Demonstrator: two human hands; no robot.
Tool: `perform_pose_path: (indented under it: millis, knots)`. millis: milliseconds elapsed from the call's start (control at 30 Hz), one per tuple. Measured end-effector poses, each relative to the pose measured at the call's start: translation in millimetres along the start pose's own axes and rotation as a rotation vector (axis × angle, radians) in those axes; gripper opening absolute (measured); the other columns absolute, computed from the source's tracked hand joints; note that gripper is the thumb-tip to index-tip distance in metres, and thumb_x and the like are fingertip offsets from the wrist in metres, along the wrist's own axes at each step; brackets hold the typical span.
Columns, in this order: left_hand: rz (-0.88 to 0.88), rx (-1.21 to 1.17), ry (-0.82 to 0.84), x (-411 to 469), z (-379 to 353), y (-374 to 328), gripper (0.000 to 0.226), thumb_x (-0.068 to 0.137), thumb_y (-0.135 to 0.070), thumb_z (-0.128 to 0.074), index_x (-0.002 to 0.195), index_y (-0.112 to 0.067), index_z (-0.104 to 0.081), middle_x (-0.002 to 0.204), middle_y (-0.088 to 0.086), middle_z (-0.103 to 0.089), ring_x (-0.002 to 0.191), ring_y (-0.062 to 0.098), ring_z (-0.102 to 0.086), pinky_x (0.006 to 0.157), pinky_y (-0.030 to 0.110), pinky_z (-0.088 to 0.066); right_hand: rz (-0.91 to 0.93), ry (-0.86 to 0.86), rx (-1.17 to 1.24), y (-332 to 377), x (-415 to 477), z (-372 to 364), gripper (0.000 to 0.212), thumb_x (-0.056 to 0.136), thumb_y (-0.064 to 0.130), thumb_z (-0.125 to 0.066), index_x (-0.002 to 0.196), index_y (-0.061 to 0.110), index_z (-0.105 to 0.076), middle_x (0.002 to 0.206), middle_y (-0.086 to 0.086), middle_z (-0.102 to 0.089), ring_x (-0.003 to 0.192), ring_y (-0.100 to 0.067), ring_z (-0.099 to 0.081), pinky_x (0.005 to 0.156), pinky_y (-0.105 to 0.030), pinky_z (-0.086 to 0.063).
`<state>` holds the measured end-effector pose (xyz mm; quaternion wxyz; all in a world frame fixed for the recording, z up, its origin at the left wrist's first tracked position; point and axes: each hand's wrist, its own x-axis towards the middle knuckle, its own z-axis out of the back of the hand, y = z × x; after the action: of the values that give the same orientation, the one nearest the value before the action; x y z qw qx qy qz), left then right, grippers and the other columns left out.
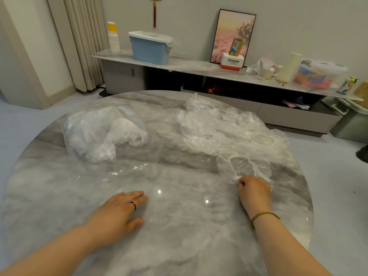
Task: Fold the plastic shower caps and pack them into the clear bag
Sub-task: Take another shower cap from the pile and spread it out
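L hand (119,213) lies flat on the marble tabletop (179,246), fingers straight & slightly spread, holding nothing. R hand (254,193), off to its right, has fingers curled, pinching the near edge of one shower cap (244,168) that lies just beyond it. Further out past R hand: loose pile of caps (225,130), which seems to touch that cap. Beyond L hand, well apart from it: clear bag (95,134) w/ crumpled whitish plastic inside.
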<state>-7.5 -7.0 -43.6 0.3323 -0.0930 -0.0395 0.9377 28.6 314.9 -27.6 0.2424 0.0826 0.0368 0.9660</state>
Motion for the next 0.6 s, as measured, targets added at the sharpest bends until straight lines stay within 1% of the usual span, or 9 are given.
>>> perform_pose_path:
  millis: [67, 100, 167, 233, 333, 400, 467, 533, 600]
  knots:
    - [-0.033, -0.04, -0.104, -2.3, 3.3, 1.8, 0.102, 0.054, -0.063, 0.0, 0.146, -0.023, -0.019, 0.15, -0.013, -0.014, 0.139, 0.004, -0.022, 0.107, 0.015, 0.0, 0.125, 0.027, 0.03, 8.9, -11.9, 2.8, 0.028, 0.097, 0.02, -0.039, 0.112, 0.018, -0.063, 0.115, 0.002, -0.06, 0.111, -0.02, -0.047, 0.091, -0.024, -0.03]
    - [-0.053, -0.018, -0.124, -2.8, 9.0, 0.7, 0.09, 0.062, -0.059, -0.012, 0.139, -0.02, -0.037, 0.144, -0.006, -0.035, 0.13, 0.005, -0.041, 0.109, 0.017, -0.015, 0.185, 0.047, 0.072, 14.5, -19.2, 4.4, 0.027, 0.096, 0.02, -0.041, 0.112, 0.018, -0.063, 0.116, 0.003, -0.059, 0.112, -0.019, -0.045, 0.091, -0.023, -0.029]
    - [-0.089, -0.022, -0.141, -3.2, 13.6, -2.3, 0.064, 0.068, -0.05, -0.031, 0.122, -0.025, -0.056, 0.114, -0.003, -0.066, 0.102, 0.006, -0.063, 0.097, 0.019, -0.035, 0.299, 0.088, 0.162, 27.5, -39.3, 8.5, 0.024, 0.093, 0.019, -0.046, 0.108, 0.015, -0.065, 0.115, 0.001, -0.06, 0.111, -0.02, -0.047, 0.091, -0.022, -0.03]
    - [-0.159, -0.072, -0.154, -3.5, 16.0, -12.2, 0.055, 0.07, -0.046, -0.035, 0.119, -0.024, -0.049, 0.111, -0.003, -0.067, 0.103, 0.007, -0.054, 0.097, 0.02, -0.028, 0.41, 0.1, 0.259, 35.6, -60.8, 9.6, 0.022, 0.086, 0.019, -0.051, 0.096, 0.011, -0.07, 0.104, -0.004, -0.066, 0.103, -0.025, -0.055, 0.087, -0.026, -0.038]
    - [-0.256, -0.058, -0.26, -6.8, 15.6, -28.6, 0.057, 0.072, -0.043, -0.038, 0.124, -0.019, -0.043, 0.129, -0.001, -0.05, 0.113, 0.011, -0.042, 0.107, 0.021, -0.012, 0.539, 0.209, 0.337, 42.8, -94.6, 11.0, 0.036, 0.077, 0.027, -0.043, 0.093, 0.01, -0.071, 0.102, -0.003, -0.068, 0.1, -0.021, -0.058, 0.086, -0.024, -0.041]
    - [-0.332, -0.003, -0.329, -7.9, 9.8, -35.2, 0.059, 0.072, -0.042, -0.043, 0.125, -0.018, -0.043, 0.131, -0.001, -0.045, 0.117, 0.014, -0.041, 0.108, 0.025, -0.013, 0.585, 0.204, 0.378, 41.6, -109.7, 6.4, 0.028, 0.08, 0.025, -0.049, 0.093, 0.015, -0.071, 0.101, 0.004, -0.068, 0.099, -0.01, -0.054, 0.083, -0.016, -0.042]
    - [-0.428, 0.011, -0.33, -8.5, 2.9, -40.6, 0.057, 0.066, -0.04, -0.047, 0.12, -0.022, -0.052, 0.126, -0.002, -0.054, 0.116, 0.013, -0.042, 0.107, 0.027, -0.019, 0.533, 0.225, 0.472, 38.1, -119.6, 1.1, 0.027, 0.076, 0.029, -0.052, 0.091, 0.018, -0.072, 0.098, 0.007, -0.069, 0.104, -0.009, -0.047, 0.082, -0.013, -0.041]
    - [-0.504, 0.042, -0.301, -6.0, -4.2, -43.6, 0.043, 0.057, -0.04, -0.053, 0.095, -0.031, -0.071, 0.104, -0.011, -0.068, 0.105, 0.005, -0.049, 0.099, 0.025, -0.032, 0.506, 0.273, 0.534, 35.6, -124.8, 1.1, 0.039, 0.075, 0.042, -0.047, 0.097, 0.019, -0.07, 0.103, 0.006, -0.067, 0.109, -0.005, -0.043, 0.089, -0.007, -0.034]
    - [-0.48, -0.007, -0.276, -3.8, -11.0, -44.7, 0.023, 0.059, -0.042, -0.052, 0.064, -0.035, -0.074, 0.08, -0.023, -0.068, 0.08, -0.005, -0.059, 0.079, 0.014, -0.045, 0.584, 0.285, 0.56, 33.3, -124.1, 1.3, 0.046, 0.071, 0.047, -0.046, 0.105, 0.022, -0.066, 0.109, 0.007, -0.064, 0.11, -0.001, -0.042, 0.091, -0.001, -0.028]
